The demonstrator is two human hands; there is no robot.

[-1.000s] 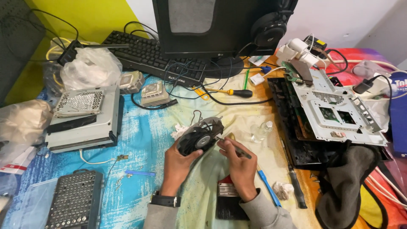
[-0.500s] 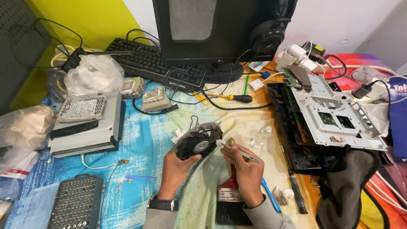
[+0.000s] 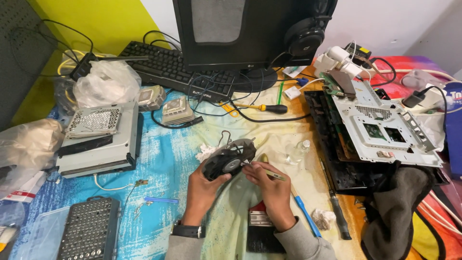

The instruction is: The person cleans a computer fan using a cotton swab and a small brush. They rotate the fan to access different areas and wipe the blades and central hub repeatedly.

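Even, fairly bright indoor light fell from above, casting soft shadows under the hands and the monitor (image 3: pixel 250 33), with mild glare on the white metal chassis (image 3: pixel 385 125), sharp focus at centre, and slight wide-angle bending and softness towards the edges.

Dark, switched-off rectangular black monitor screen (image 3: pixel 250 29) at the back centre of the bench, a pale grey reflection in its upper part. Crumpled clear plastic bag (image 3: pixel 107 83) at back left, just beside the black keyboard (image 3: pixel 178 70). Another crumpled, translucent plastic bag (image 3: pixel 26 147) at the left edge, with a white packet with red print (image 3: pixel 21 190) partly under it. Dark blue carton with white and red print (image 3: pixel 452 125) at the far right edge, cut off by the frame. Small yellow label (image 3: pixel 364 49) on a black block at back right.
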